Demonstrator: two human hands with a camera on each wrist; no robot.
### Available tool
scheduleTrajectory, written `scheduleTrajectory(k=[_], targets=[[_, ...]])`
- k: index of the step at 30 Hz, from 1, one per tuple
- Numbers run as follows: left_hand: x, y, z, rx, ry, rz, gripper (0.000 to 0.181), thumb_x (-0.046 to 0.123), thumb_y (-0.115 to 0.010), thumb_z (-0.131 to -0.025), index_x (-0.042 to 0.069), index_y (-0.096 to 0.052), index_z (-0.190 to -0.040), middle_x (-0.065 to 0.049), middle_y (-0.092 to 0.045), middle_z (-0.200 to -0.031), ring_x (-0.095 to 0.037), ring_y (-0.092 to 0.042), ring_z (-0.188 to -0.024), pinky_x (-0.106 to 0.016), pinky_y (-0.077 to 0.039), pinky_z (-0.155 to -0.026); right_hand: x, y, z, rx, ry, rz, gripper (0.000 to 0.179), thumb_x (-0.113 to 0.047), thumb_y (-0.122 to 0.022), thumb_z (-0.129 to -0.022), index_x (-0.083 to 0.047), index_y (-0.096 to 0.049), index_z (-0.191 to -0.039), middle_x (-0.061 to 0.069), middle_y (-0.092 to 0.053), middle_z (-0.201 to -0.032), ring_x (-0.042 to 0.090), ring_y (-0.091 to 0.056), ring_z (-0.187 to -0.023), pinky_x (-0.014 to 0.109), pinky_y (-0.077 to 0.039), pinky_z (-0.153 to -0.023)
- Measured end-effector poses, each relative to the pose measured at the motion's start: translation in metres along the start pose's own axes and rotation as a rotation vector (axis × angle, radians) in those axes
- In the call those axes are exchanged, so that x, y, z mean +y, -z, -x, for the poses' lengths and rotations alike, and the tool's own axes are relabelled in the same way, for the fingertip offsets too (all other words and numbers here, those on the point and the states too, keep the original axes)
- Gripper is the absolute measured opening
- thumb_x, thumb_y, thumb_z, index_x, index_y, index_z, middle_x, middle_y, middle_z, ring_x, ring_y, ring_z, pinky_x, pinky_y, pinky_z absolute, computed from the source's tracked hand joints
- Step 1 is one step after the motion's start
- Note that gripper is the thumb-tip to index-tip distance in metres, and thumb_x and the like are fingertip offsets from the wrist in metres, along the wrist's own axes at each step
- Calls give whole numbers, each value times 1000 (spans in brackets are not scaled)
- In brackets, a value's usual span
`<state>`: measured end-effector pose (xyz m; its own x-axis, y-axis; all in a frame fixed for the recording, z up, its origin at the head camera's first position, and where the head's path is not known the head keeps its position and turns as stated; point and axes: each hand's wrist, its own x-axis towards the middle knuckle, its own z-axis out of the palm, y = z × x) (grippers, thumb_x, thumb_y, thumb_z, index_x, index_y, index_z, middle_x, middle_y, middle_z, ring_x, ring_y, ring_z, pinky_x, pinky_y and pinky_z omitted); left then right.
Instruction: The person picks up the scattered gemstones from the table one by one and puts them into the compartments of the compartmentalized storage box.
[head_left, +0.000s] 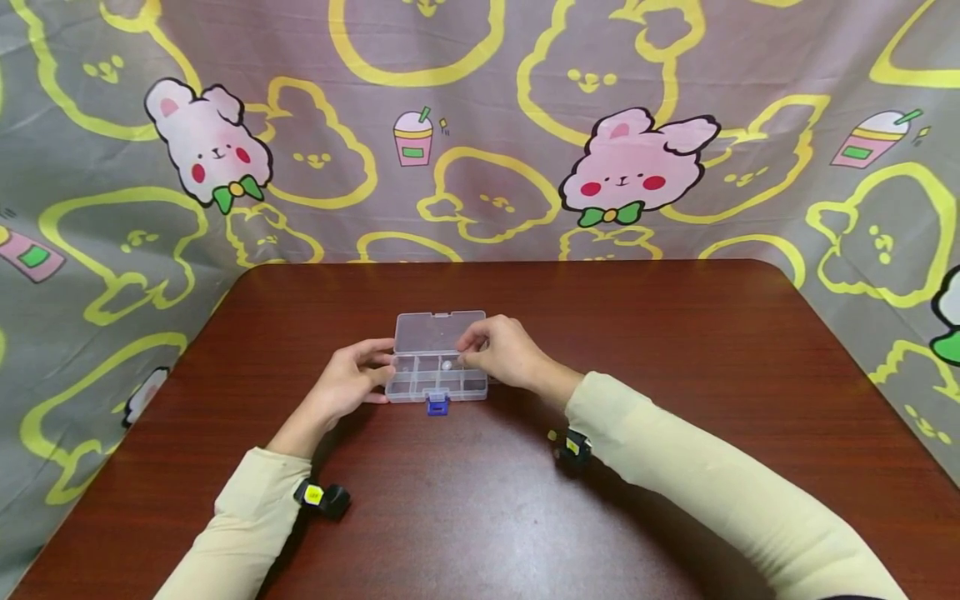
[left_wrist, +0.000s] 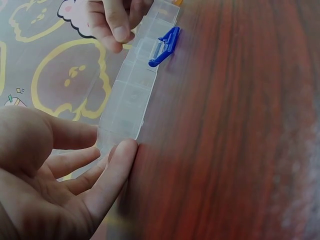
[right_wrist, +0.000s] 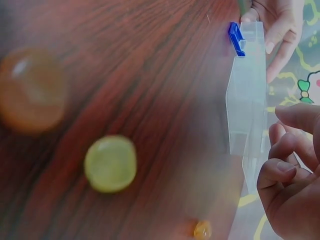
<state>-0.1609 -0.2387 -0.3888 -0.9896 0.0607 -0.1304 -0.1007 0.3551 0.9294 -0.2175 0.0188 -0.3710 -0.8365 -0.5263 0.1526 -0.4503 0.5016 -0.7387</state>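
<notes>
A clear plastic compartment box lies on the table with its lid raised at the back and a blue latch at the front. My left hand grips the box's left end, thumb on the near side and fingers at the far side. Over the right-hand compartments hovers my right hand, its fingers loosely bent. In the right wrist view its fingertips show nothing between them. A small white bead sits in a back-row compartment, just left of those fingertips.
To the right of the box, by the right sleeve, lie a yellow bead and a larger orange-brown bead. A small amber bead is close to the box's right end. Behind the table hangs a patterned cloth.
</notes>
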Motion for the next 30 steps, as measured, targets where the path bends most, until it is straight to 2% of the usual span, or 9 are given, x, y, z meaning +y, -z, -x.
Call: scheduleTrajectory(k=[8, 13, 20, 23, 30], targets=[[2, -1, 1, -3, -5, 2, 49, -3, -60, -97, -3, -48, -144, -29, -57, -128, -24, -65, -90, -36, -62, -66, 11, 18, 21, 7, -10, -12, 5, -7, -78, -84, -6, -77, -89, -3, -66, -70, 10, -59, -62, 25, -49, -60], [2, 0, 1, -9, -14, -2, 49, -3, -60, -97, -4, -47, -144, -30, -57, -129, -23, -64, -91, -36, -62, -67, 21, 30, 43, -12, -59, -32, 6, -7, -76, -86, -6, -77, -92, -3, -68, -70, 12, -61, -63, 27, -49, -62], [1, 0, 1, -16, -15, -5, 50, -2, -60, -98, -3, -46, -145, -30, -56, -130, -23, -64, -89, -36, -62, -67, 34, 47, 72, -36, -155, -99, 8, -9, -75, -88, -7, -76, -96, 7, -67, -68, 14, -51, -45, 29, -45, -37], [1, 0, 1, -18, -11, 2, 50, -2, -60, -98, -3, -46, -145, -31, -55, -130, -23, -64, -89, -36, -62, -67, 38, 53, 83, -46, -158, -114, 8, -8, -75, -89, -7, -75, -96, 8, -67, -68, 17, -52, -45, 27, -45, -41], [2, 0, 1, -15, -11, -9, 50, -2, -60, -98, -4, -46, -145, -31, -55, -129, -23, -65, -89, -36, -62, -67, 50, 64, 109, -34, -131, -109, 7, -6, -75, -88, -8, -76, -95, 3, -68, -73, 17, -58, -59, 25, -46, -53]])
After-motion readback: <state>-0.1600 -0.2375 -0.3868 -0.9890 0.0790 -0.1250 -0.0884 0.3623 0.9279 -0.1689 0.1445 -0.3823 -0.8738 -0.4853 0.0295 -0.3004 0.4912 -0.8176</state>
